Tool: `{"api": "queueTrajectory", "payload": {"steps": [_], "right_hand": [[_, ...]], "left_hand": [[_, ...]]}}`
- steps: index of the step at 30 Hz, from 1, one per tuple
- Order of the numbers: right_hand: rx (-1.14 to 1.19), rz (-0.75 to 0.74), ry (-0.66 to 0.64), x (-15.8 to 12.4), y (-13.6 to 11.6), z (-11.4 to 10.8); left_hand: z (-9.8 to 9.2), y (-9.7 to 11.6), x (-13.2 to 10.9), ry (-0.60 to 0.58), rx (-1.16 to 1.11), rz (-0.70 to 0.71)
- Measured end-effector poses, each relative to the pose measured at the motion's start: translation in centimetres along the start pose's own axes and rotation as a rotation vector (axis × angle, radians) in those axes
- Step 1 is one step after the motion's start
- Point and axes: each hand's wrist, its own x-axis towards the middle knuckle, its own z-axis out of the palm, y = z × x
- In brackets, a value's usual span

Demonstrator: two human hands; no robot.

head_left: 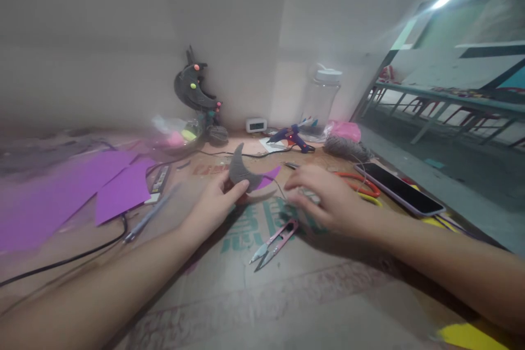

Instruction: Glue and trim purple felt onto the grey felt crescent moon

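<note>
My left hand (223, 194) grips a small crescent (241, 169) between thumb and fingers. Most of it is wrapped in grey yarn, while its right tip shows bare purple (269, 176). A thin strand of yarn (280, 187) runs from the crescent to my right hand (318, 194), whose curled fingers are closed on it; they are slightly blurred. Just below and between both hands lie pink-handled thread snips (275, 243), blades apart and pointing toward the lower left.
Purple sheets (123, 186) and a pen (150, 216) lie left. Behind stand a finished-looking grey crescent with colored balls (192, 85), a small digital clock (256, 125), a glue gun (293, 136) and a clear bottle (322, 98). A grey yarn ball (346, 147) and phone (400, 188) are right.
</note>
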Motion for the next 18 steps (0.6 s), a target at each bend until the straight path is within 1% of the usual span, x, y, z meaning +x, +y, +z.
{"api": "queueTrajectory", "payload": {"steps": [2, 3, 5, 6, 9, 12, 15, 18], "right_hand": [[-0.032, 0.178, 0.063, 0.7, 2.9, -0.5], [-0.031, 0.295, 0.072, 1.0, 4.4, -0.6], [0.002, 0.527, 0.05, 1.5, 7.3, -0.5], [0.0, 0.583, 0.054, 1.7, 8.5, -0.4], [0.0, 0.643, 0.024, 2.6, 11.4, 0.3], [-0.01, 0.691, -0.019, 4.2, 13.6, 1.2], [-0.028, 0.768, -0.061, 6.1, 15.3, 2.1], [-0.04, 0.832, -0.086, 7.6, 16.2, 2.8]], "left_hand": [[0.1, -0.1, 0.1, 0.004, -0.013, 0.004], [0.1, -0.1, 0.1, 0.006, -0.017, 0.01], [0.1, -0.3, 0.1, -0.001, -0.019, 0.018], [0.1, -0.3, 0.2, -0.004, -0.02, 0.02], [0.0, -0.6, 0.3, -0.008, 0.001, 0.028], [-0.1, -0.7, 0.3, -0.007, 0.029, 0.029], [-0.1, -0.7, 0.3, -0.014, 0.032, 0.018], [0.0, -0.4, 0.2, -0.02, 0.026, 0.001]]}}
